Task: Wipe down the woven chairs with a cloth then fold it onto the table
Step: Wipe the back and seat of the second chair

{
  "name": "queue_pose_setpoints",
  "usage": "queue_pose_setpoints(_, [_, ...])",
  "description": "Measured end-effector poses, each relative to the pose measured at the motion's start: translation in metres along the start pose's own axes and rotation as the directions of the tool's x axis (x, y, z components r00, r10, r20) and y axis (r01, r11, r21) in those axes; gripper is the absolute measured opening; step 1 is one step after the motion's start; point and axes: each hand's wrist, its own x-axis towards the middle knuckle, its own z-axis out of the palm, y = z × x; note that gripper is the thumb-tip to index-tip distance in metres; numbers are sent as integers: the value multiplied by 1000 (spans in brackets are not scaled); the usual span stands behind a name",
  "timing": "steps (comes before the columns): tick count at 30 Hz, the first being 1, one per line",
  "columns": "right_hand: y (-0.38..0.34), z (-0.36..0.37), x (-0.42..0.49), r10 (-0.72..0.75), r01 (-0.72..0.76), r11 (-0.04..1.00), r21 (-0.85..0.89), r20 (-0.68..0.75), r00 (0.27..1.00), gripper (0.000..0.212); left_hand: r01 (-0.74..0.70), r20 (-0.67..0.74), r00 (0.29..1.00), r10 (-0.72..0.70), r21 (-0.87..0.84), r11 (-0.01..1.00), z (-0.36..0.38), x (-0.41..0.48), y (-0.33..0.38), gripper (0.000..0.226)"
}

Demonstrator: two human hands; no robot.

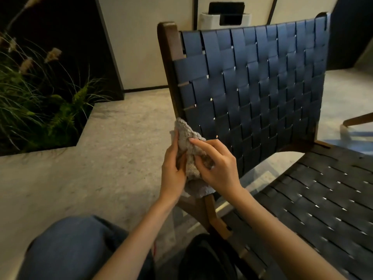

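In the head view, the grey cloth (188, 150) is bunched into a long, crumpled wad held up between both hands. Its long axis runs nearly upright in the frame, leaning a little: the narrow upper tip points up and to the left, and the broader lower hem hangs down to the right. It sits in front of the lower left corner of the woven chair (252, 87) back, over the dark wooden side post (168, 57). Whether the tip actually touches the webbing or the post cannot be told.

The left hand (173, 170) grasps the cloth's left edge. Its fingers are curled round the fabric from behind and one fingertip shows high on that edge. The right hand (217, 164) grips the cloth from the right, index finger laid almost straight across the front, thumb pressed into the fabric lower down, the other fingers curled under.

The chair's woven seat (323, 199) stretches away to the lower right. A planter of grasses and ferns (40, 93) stands at the left on the speckled floor (101, 158), and a knee in blue jeans (76, 249) fills the bottom left.
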Motion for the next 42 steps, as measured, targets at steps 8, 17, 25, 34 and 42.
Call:
queue_pose_setpoints(8, [6,-9,-53,17,-8,997,-73,125,992,42,85,-43,996,-79,153,985,8,-46,-40,67])
queue_pose_setpoints(17, [8,-14,-69,22,0,993,-118,194,981,24,144,-50,989,-137,189,971,11,-66,-52,65])
queue_pose_setpoints(25, [11,-15,-106,77,-59,995,-80,244,967,34,221,36,972,-232,202,954,15,-88,-59,72])
queue_pose_setpoints(34, [13,-13,-110,121,-101,990,-94,238,964,31,237,59,965,-254,210,948,27,-93,-50,75])
queue_pose_setpoints(42, [13,-8,-109,142,-100,981,-168,258,956,26,155,210,954,-214,267,951,13,-87,-74,74])
